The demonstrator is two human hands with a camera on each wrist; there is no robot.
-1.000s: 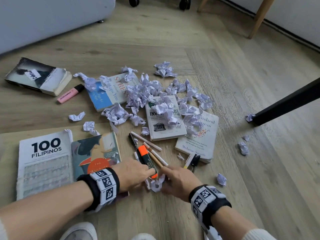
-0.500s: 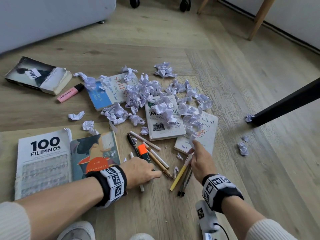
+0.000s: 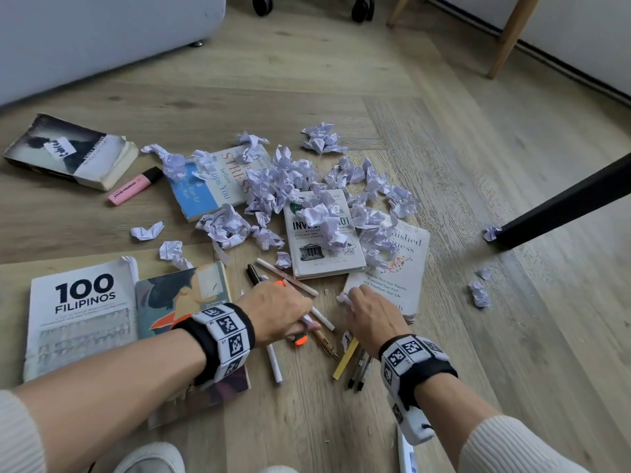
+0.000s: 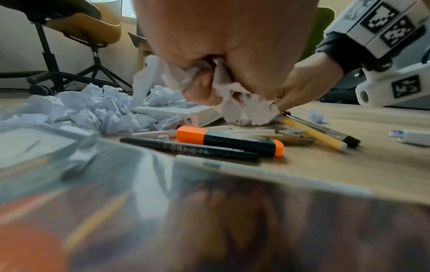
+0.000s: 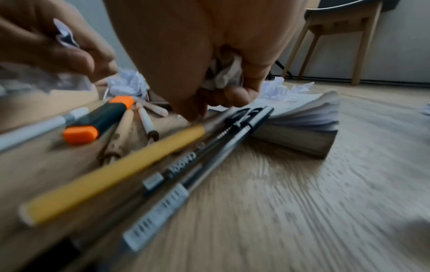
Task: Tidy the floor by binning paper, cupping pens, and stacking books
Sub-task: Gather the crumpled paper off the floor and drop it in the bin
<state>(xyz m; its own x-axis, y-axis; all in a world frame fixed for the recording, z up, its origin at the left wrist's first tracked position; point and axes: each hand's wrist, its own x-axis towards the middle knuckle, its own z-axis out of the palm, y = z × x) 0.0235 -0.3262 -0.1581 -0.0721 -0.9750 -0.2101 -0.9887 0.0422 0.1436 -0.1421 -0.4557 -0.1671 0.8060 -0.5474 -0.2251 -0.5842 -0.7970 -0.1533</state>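
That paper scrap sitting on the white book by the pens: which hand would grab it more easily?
Probably the right hand. It hovers right beside the scrap on the white book; the left hand, holding crumpled paper, sits farther off over the pens.

"100 FILIPINOS" on the white book (image 3: 80, 315); "STRESS" on the blue-and-white book (image 3: 218, 182); "STABILO BOSS" on the pink highlighter (image 3: 135, 186).

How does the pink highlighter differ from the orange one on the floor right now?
The pink highlighter lies far left beside a worn book, in full view; the orange highlighter lies among the pens, half hidden under the left hand. Pink has a black cap; orange has a dark body with orange ends. Both lie flat.
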